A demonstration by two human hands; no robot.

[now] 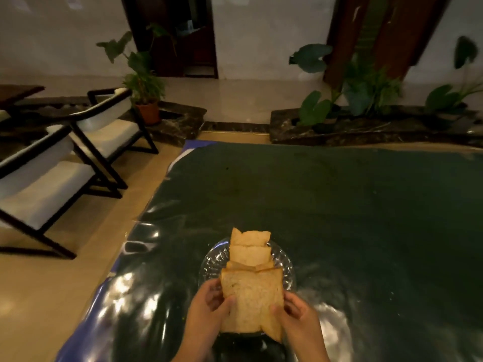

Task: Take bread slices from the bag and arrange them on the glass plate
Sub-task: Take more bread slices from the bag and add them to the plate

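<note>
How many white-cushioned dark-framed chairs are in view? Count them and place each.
2. Both stand on the floor left of the table: the nearer chair at the left edge, the farther chair behind it. Others may be out of frame.

One glass plate [287, 259], about five bread slices [251, 296], two hands [206, 317], two chairs [52, 178], one clay pot [148, 112]
</note>
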